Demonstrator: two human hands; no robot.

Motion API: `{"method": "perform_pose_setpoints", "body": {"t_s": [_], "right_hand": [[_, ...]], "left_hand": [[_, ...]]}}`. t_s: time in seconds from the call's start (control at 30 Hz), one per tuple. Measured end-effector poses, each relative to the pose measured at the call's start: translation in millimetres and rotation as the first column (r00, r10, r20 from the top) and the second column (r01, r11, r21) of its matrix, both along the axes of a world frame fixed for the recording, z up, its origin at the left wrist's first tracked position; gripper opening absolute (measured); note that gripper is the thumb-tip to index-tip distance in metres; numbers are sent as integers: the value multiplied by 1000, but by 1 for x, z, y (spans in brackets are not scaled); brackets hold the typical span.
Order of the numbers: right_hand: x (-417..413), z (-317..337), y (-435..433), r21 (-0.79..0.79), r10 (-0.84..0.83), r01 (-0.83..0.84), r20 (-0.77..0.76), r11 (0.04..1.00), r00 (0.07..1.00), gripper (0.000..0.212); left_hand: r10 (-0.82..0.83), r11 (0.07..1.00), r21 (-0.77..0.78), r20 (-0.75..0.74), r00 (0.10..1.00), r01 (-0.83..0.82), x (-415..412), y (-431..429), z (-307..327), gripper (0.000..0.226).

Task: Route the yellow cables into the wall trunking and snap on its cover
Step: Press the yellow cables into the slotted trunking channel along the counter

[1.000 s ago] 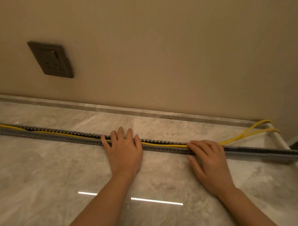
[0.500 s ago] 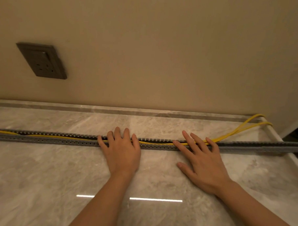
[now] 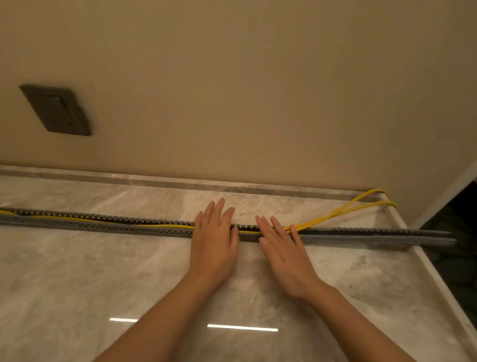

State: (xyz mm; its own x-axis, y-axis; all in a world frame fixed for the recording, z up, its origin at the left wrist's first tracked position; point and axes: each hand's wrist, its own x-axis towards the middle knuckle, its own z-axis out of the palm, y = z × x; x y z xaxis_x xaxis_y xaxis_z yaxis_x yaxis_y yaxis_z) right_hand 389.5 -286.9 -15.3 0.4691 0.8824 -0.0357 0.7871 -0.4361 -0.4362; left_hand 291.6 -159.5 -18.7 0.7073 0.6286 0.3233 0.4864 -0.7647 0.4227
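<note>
A long grey slotted trunking [image 3: 98,225] lies across the marble surface from the left edge to the right rim. Yellow cables [image 3: 340,212] run inside its channel from the left, leave it near the middle and loop toward the back right corner. My left hand [image 3: 215,240] lies flat over the trunking, fingers spread and reaching past it. Just to its right, my right hand [image 3: 281,248] rests flat with fingertips on the trunking where the cables exit. Neither hand grips anything. On the right part, a flat grey strip [image 3: 379,237] lies along the trunking.
A beige wall rises behind the marble surface [image 3: 90,284], with a dark socket plate [image 3: 57,110] at the left. The surface ends at a white rim [image 3: 445,294] on the right, with a dark drop beyond it.
My right hand has slid left along the trunking, closing the gap to my left hand. My left hand's fingers have stretched further over the trunking. The view has shifted left.
</note>
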Motion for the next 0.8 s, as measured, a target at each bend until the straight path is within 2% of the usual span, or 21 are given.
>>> {"method": "perform_pose_setpoints", "body": {"t_s": [0.1, 0.17, 0.3, 0.37, 0.53, 0.67, 0.73, 0.8], "right_hand": [[13, 8, -5, -16, 71, -74, -133, 997, 989, 47], [18, 12, -8, 30, 99, -94, -261, 995, 960, 47], [34, 22, -24, 226, 100, 27, -534, 974, 839, 47], [43, 25, -32, 287, 145, 17, -535, 958, 832, 42], [73, 27, -54, 357, 250, -74, -478, 931, 842, 33], [108, 28, -65, 395, 226, -50, -413, 917, 882, 26], [125, 27, -70, 420, 194, 5, -429, 907, 882, 18], [139, 26, -74, 451, 163, 49, -419, 891, 894, 25]], "left_hand": [[-4, 999, -54, -1, 1000, 4, 30, -30, 5, 46], [22, 996, -89, -25, 999, -25, 43, -45, 4, 50], [251, 945, -190, -99, 963, -266, 63, -70, 1, 52], [351, 905, -213, -114, 929, -368, 71, -72, 0, 54], [464, 870, -119, -137, 875, -479, 81, -79, -11, 58], [498, 861, -56, -111, 860, -505, 83, -79, -16, 55], [509, 856, -25, -132, 851, -516, 86, -78, -17, 53], [514, 854, -11, -149, 845, -521, 87, -78, -17, 53]]}}
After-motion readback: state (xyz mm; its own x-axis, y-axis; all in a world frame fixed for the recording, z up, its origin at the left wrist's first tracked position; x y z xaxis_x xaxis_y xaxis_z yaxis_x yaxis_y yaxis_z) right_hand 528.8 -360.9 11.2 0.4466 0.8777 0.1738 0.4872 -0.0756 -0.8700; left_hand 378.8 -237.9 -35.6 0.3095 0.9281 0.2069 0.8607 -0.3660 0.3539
